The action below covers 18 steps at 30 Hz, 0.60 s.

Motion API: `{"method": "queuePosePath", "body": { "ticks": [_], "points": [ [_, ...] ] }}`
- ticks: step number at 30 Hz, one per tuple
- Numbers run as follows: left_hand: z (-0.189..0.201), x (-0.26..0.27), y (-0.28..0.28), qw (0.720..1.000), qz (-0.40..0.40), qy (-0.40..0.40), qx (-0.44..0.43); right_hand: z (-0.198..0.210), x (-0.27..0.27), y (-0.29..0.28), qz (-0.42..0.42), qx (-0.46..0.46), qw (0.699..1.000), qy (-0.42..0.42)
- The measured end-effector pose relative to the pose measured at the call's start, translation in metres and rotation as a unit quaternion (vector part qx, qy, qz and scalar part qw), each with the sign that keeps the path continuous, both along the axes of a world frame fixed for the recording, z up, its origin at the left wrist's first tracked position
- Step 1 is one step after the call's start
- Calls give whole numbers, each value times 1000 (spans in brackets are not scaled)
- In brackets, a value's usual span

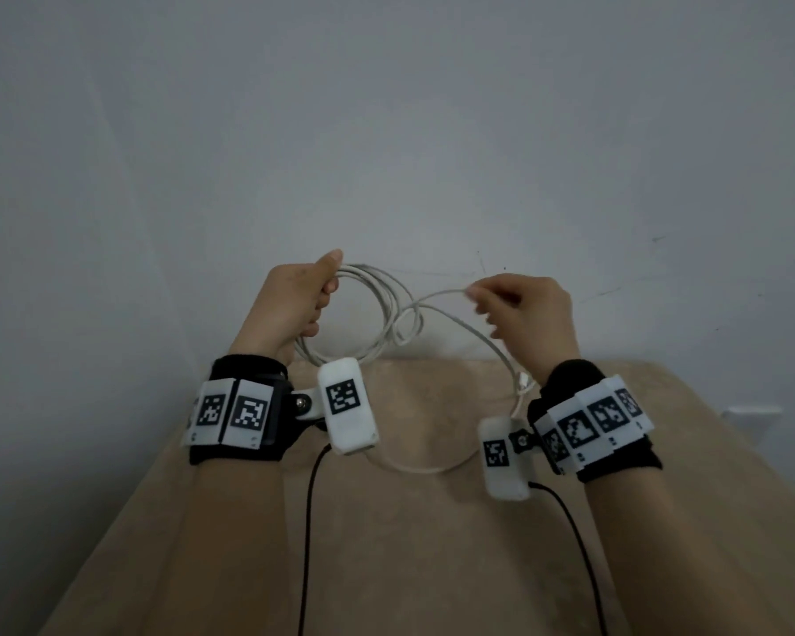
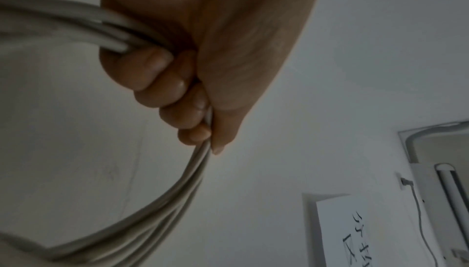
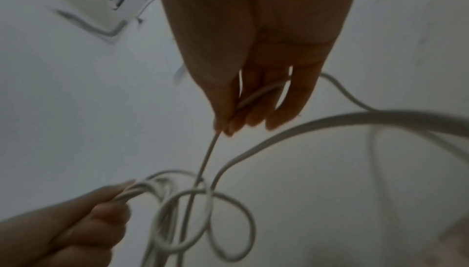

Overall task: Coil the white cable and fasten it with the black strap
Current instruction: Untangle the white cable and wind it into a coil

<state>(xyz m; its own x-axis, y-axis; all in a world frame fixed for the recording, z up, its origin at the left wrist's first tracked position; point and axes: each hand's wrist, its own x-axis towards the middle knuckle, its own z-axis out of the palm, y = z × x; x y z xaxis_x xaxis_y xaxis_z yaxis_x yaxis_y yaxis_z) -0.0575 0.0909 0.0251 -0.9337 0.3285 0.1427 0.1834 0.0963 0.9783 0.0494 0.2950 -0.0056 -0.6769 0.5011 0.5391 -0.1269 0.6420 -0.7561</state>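
The white cable (image 1: 389, 309) hangs in the air between both hands, above the far edge of the beige table (image 1: 409, 543). My left hand (image 1: 301, 298) grips a bundle of several loops in its fist, seen close in the left wrist view as the cable (image 2: 162, 211) running through the left hand (image 2: 193, 82). My right hand (image 1: 519, 309) pinches a single strand (image 1: 437, 296) between thumb and forefinger; the right wrist view shows the right hand (image 3: 243, 110) with the cable (image 3: 205, 163) leading down into a small twisted loop. The loose tail (image 1: 432, 468) drops to the table. No black strap is in view.
A plain grey wall (image 1: 386, 130) stands right behind the table. Black wires (image 1: 308, 521) trail from the wrist cameras across the tabletop. A white wall socket (image 1: 749, 413) sits low at the right.
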Motion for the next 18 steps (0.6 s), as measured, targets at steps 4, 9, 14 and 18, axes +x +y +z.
{"method": "queuePosePath", "body": {
  "ticks": [4, 9, 14, 18],
  "points": [
    [-2, -8, -14, 998, 46, -21, 23, -11, 2, 36, -133, -122, 984, 7],
    [-2, -15, -27, 995, 89, -24, 33, -33, 15, 75, -259, -159, 952, -45],
    [2, -12, -20, 998, 68, -13, 9, -27, 20, 71, -209, -113, 964, -119],
    [4, -4, -9, 999, 35, 2, -16, -5, 13, 31, -131, -18, 991, -32]
  ]
}}
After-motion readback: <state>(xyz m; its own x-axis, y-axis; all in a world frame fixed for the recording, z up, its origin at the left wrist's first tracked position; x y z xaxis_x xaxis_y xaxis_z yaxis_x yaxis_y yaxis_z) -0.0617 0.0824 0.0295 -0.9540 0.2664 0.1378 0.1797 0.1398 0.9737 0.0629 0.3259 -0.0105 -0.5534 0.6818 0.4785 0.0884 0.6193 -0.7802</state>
